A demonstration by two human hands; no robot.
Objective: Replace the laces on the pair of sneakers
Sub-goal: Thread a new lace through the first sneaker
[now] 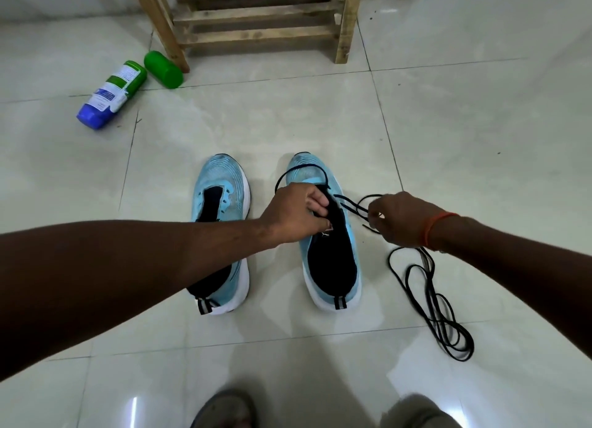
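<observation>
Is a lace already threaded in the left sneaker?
No: the left sneaker shows bare eyelets with no lace; the threaded black lace is on the right sneaker.

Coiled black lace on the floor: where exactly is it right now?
Head view, right side: the coiled black lace lies on the floor tiles just right of the heel of the right-hand sneaker, nearer the person than the right hand.

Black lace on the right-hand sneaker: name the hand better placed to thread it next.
The right hand: it pinches the lace beside the eyelets, while the left hand grips the sneaker at its tongue, steadying it.
</observation>
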